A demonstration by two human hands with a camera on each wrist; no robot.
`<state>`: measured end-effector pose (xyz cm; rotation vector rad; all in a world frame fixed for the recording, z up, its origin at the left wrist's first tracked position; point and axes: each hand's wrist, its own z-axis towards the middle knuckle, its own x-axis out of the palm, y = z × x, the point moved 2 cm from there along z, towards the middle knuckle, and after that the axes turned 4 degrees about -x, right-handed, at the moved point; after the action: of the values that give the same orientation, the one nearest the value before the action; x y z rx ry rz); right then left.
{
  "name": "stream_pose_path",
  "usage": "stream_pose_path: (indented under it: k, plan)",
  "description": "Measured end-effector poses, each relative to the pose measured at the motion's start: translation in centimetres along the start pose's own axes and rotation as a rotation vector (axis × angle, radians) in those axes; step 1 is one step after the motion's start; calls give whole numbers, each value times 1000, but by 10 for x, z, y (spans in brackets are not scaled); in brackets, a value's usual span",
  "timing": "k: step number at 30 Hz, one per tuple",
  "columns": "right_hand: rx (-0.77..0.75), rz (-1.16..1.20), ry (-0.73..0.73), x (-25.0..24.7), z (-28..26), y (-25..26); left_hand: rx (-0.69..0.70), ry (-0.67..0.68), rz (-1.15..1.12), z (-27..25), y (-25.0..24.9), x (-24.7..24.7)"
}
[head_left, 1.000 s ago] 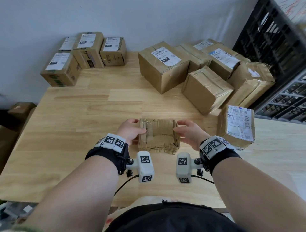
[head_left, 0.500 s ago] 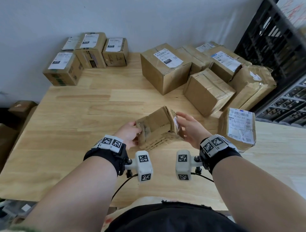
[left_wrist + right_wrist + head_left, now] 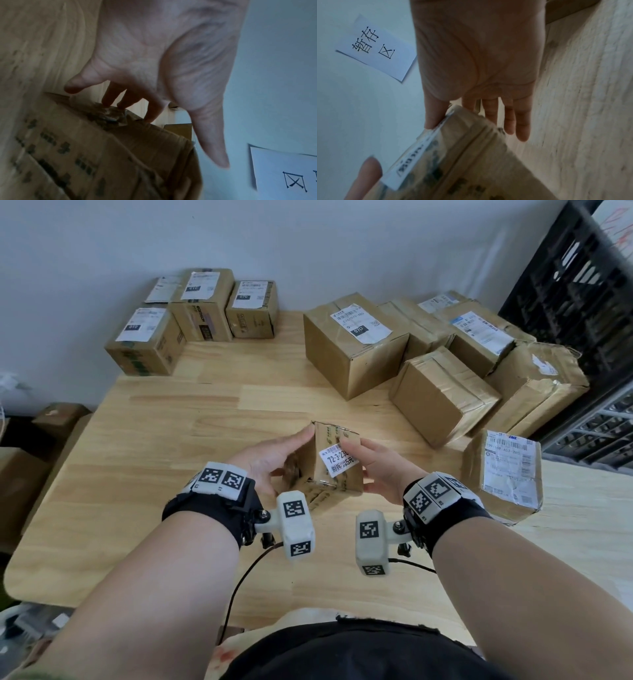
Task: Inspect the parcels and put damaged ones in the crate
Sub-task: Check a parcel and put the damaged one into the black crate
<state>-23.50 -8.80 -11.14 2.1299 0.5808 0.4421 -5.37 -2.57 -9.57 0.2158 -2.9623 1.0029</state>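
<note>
While both hands hold it from either side, the small brown cardboard parcel (image 3: 327, 465) sits tilted near the middle of the front half of the light wooden bench (image 3: 144, 474), a white sticker with printed digits facing up. The left hand (image 3: 270, 460) presses on the parcel's left face with fingers (image 3: 132, 100) and thumb nearly straight; the left wrist view shows the fingertips touching a crumpled, torn patch on the cardboard. The right hand (image 3: 376, 467) grips the right side, thumb on the stickered face and fingers (image 3: 510, 119) reaching past the far edge. Whether the parcel's lower edge touches the bench I cannot tell.

Along the back edge, four small labelled boxes (image 3: 202, 313) cluster at the left corner. A heap of larger brown boxes (image 3: 442, 357) fills the back right corner, one of them crumpled. Another labelled parcel (image 3: 503, 474) lies at the right edge. Beyond it stands the black plastic crate (image 3: 582, 289).
</note>
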Motion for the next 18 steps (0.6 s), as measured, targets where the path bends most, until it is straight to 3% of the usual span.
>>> stream_pose_path:
  k: [3, 11, 18]
  plan:
    - [33, -21, 32, 4, 4, 0, 1, 50, 4, 0, 3, 3]
    - [86, -145, 173, 13, 7, -4, 6, -37, 114, 8, 9, -2]
    - [90, -183, 162, 19, 12, -4, 22, -59, 90, 12, 12, -8]
